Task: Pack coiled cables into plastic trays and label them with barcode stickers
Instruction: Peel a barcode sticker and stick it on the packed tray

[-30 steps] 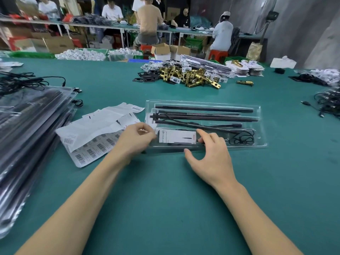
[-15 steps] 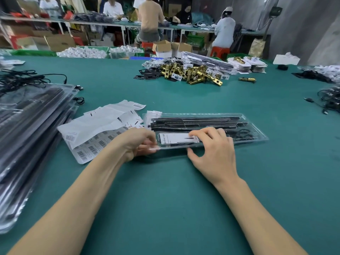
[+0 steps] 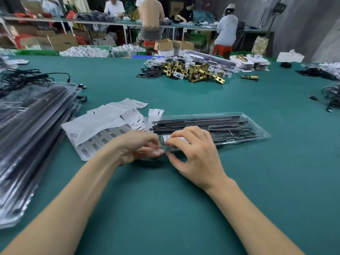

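A clear plastic tray lies across the green table, tilted up at its near left end. It holds long black rods, a coiled black cable at its right and a white label card. My left hand grips the tray's near left corner with curled fingers. My right hand pinches the tray's near edge, fingers over the card and thumb below. Barcode sticker sheets lie just left of the tray, under loose white papers.
A tall stack of packed clear trays fills the left side. Loose black cables lie behind it and at the right edge. A heap of brass latches sits mid-table. Several people work at benches behind.
The tray went from lying flat to being lifted at its near left end. Both hands closed onto its near edge, and my right hand slid left over the label card.
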`<state>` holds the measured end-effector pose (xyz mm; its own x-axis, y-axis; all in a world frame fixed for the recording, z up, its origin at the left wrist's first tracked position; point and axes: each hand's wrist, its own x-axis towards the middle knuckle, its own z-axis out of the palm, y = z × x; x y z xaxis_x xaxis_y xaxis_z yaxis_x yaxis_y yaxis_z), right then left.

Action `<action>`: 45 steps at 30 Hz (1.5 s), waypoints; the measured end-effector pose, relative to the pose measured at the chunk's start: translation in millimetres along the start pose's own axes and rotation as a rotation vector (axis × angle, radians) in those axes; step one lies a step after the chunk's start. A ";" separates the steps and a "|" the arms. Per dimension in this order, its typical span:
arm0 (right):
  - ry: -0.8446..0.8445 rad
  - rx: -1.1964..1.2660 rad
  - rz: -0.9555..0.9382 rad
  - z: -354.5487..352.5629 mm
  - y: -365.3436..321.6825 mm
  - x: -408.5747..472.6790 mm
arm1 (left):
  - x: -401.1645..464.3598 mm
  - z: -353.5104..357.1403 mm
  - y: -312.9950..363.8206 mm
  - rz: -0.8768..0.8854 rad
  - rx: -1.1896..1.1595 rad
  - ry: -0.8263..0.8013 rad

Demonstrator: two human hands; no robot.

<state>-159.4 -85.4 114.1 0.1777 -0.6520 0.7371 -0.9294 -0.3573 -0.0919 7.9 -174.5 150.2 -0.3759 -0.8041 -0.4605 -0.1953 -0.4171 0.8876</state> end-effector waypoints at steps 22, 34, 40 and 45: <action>-0.101 -0.098 0.077 25.5 -27.1 16.2 | 8.0 -9.8 -4.4 0.058 0.096 0.020; -0.004 -0.066 0.013 27.9 -25.8 28.1 | -1.2 -21.6 6.7 0.026 -0.050 -0.112; 0.085 0.032 0.026 33.2 -22.3 32.3 | -0.5 -27.4 7.3 0.061 -0.038 -0.069; 0.055 0.075 0.018 35.4 -22.6 28.5 | 2.7 -21.7 2.1 0.089 -0.030 0.023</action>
<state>-121.8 -119.5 113.6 0.1416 -0.6215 0.7705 -0.9051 -0.3966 -0.1535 26.1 -186.7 150.8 -0.3697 -0.8478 -0.3802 -0.1348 -0.3559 0.9247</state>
